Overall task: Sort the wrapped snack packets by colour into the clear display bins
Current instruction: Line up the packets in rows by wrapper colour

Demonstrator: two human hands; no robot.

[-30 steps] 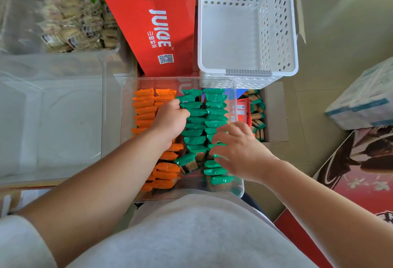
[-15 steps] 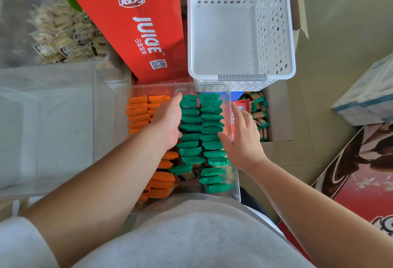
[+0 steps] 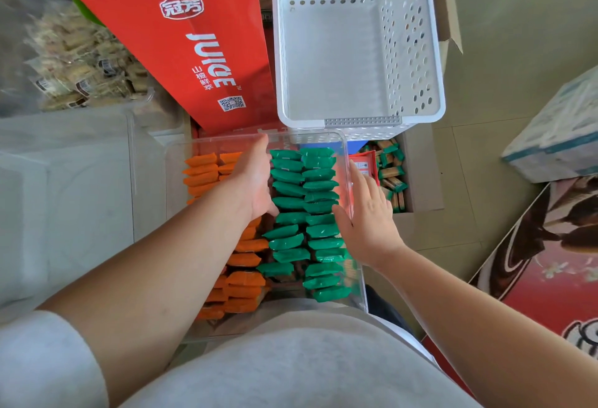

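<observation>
My left hand (image 3: 254, 181) is flat, fingers straight and held together. It stands inside the clear bin (image 3: 356, 278), wedged between the orange packets (image 3: 202, 169) and the green packets (image 3: 291, 203), its fingertips near the bin's far wall. My right hand (image 3: 367, 216) is also spread flat and holds nothing. It lies at the bin's right wall, with the fingers pointing along the wall and the thumb on the inner side against the green row. I cannot tell whether the fingers lie inside or outside the clear wall.

The packets are small, glossy, pillow-shaped wrappers, overlapping like shingles. The green ones make two neat columns down the right half of the bin, between my two hands. The orange ones fill the left half, partly under my left forearm.

Beyond the bin's far wall stands a white perforated basket (image 3: 356, 51), and to the far left of it leans a red juice carton (image 3: 194, 51). Just right of the bin, a cardboard box (image 3: 420, 181) holds loose green-ended packets.
</observation>
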